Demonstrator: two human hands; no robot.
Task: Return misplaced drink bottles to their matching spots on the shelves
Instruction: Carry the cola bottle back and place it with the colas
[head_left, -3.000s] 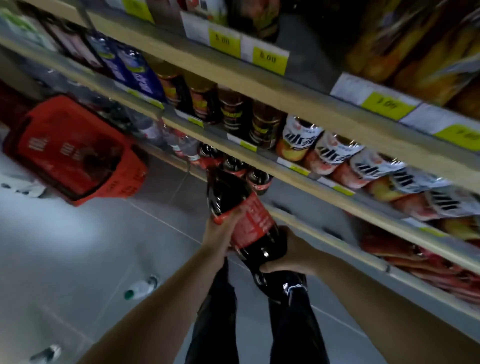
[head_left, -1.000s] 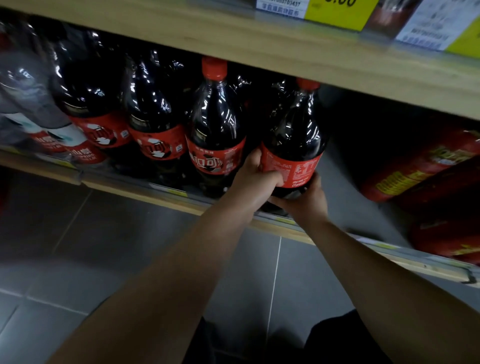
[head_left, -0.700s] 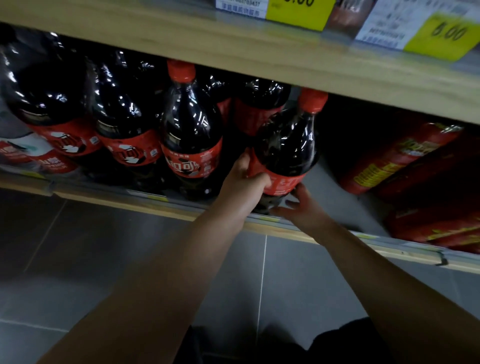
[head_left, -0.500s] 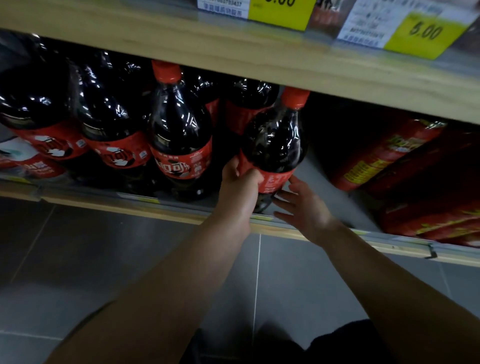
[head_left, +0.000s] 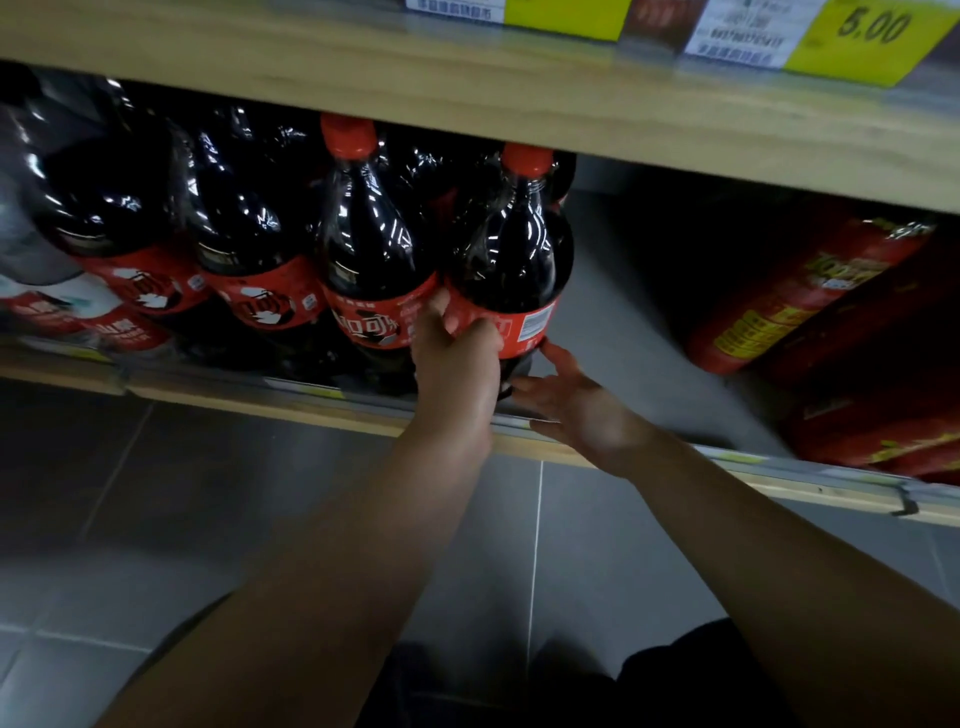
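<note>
A large dark cola bottle (head_left: 511, 254) with a red cap and red label stands on the low shelf (head_left: 322, 400), at the right end of a row of matching cola bottles (head_left: 371, 244). My left hand (head_left: 457, 353) grips its label from the left side, fingers curled round it. Just right of the bottle's base, my right hand (head_left: 576, 402) has its fingers spread; one fingertip touches the lower edge of the label.
Red wrapped packs (head_left: 810, 296) lie on the same shelf to the right, with a bare grey gap between them and the bottle. A wooden shelf board (head_left: 467, 88) with yellow price tags (head_left: 867, 36) hangs close overhead. Grey floor tiles lie below.
The bottle went from carried in the aisle to standing on the low shelf beside the row. My right hand has let go of it and opened; my left hand keeps its grip.
</note>
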